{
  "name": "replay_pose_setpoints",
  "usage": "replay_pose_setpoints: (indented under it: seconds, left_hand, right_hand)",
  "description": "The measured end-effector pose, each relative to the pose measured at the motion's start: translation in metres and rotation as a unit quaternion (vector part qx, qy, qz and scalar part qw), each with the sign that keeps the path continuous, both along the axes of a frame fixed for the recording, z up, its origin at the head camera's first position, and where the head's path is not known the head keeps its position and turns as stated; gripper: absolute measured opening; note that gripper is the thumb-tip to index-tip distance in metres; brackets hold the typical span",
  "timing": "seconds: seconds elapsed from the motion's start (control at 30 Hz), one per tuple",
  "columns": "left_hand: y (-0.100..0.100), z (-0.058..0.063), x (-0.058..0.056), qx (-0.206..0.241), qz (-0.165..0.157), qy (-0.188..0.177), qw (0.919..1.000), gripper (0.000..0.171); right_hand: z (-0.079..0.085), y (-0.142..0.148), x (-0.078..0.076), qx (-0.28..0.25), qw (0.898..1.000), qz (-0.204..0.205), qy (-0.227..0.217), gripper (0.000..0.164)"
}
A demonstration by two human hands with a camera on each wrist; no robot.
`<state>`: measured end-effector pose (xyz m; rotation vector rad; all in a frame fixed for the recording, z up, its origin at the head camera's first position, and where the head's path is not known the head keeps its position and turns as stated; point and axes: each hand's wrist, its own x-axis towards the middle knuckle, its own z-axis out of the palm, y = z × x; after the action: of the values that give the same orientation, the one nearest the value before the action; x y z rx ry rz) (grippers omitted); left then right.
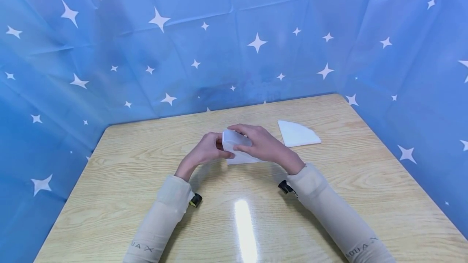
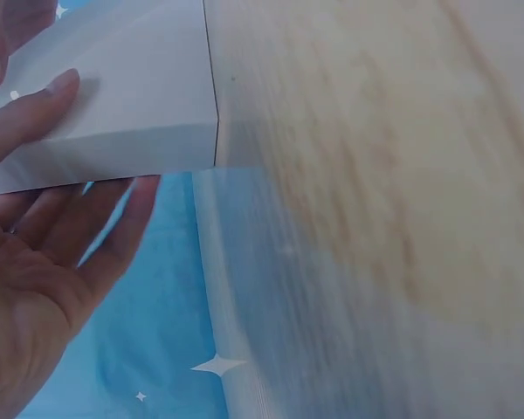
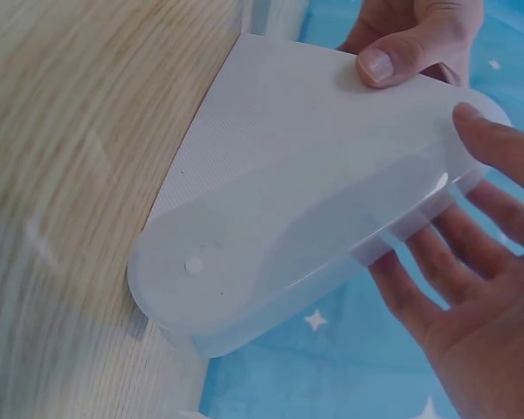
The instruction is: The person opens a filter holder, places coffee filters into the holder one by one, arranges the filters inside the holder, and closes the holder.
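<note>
- Left hand [image 1: 210,149]: its grip is closed to the thickness of what it has hold of, thumb pressed on a flat white wedge-shaped piece with a finely ribbed face [image 3: 236,131], fingers behind and under its edge.
- Right hand [image 1: 265,143]: its grip spans a long translucent white plastic piece with rounded ends [image 3: 314,201], thumb on the broad face, the other fingers along the far edge.
- The translucent piece lies along one side of the ribbed piece; whether the two are joined I cannot tell.
- Both are between the hands, over the middle of the pale wood-grain tabletop [image 1: 128,182]; whether they touch it is unclear.
- The translucent piece's long axis slants, in the head view, from far left down to near right. The end with a small round white spot [image 3: 193,265] points down toward the tabletop; the other rounded end lies up between the hands.
- Just beyond the right hand, a flat white fan-shaped piece [image 1: 297,134] lies on the tabletop, its curved edge facing away to the far right.
- Pale long sleeves [image 1: 153,222] cover both forearms.
- Behind hangs a blue fabric curtain with white stars [image 1: 219,60].
</note>
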<state>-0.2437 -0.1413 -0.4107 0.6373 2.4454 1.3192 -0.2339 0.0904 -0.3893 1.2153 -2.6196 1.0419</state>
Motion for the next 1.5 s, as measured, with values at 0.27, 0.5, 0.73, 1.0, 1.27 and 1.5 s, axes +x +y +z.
replay_pose_setpoints:
  seconds: [0.27, 0.5, 0.73, 1.0, 1.27, 1.5]
  left_hand:
    - [0.0004, -0.0026, 0.0017, -0.006, -0.023, 0.005, 0.9997, 0.040]
    - [0.0002, -0.0026, 0.0027, 0.011, -0.033, -0.015, 0.9993, 0.045]
    - [0.0010, -0.0027, 0.0046, 0.021, -0.031, -0.025, 0.9990, 0.041]
    - [0.0003, -0.0064, 0.0090, 0.011, -0.037, -0.026, 0.9989, 0.038]
    - [0.0005, -0.0047, 0.0068, 0.015, -0.037, -0.015, 0.9991, 0.035]
    - [0.0000, -0.0045, 0.0070, 0.018, -0.038, -0.016, 0.9990, 0.035]
  right_hand:
    - [-0.0015, -0.0011, -0.0007, -0.001, 1.000, -0.004, -0.004, 0.053]
    - [-0.0010, -0.0008, -0.0005, 0.002, 1.000, -0.003, -0.001, 0.053]
    - [-0.0010, -0.0045, 0.0009, -0.015, 1.000, -0.006, 0.001, 0.056]
    - [-0.0067, -0.0094, 0.0062, -0.036, 0.999, -0.003, 0.002, 0.051]
    - [-0.0064, -0.0095, 0.0037, -0.043, 0.999, -0.005, 0.012, 0.050]
    - [-0.0062, -0.0096, 0.0033, -0.042, 0.999, -0.008, 0.009, 0.050]
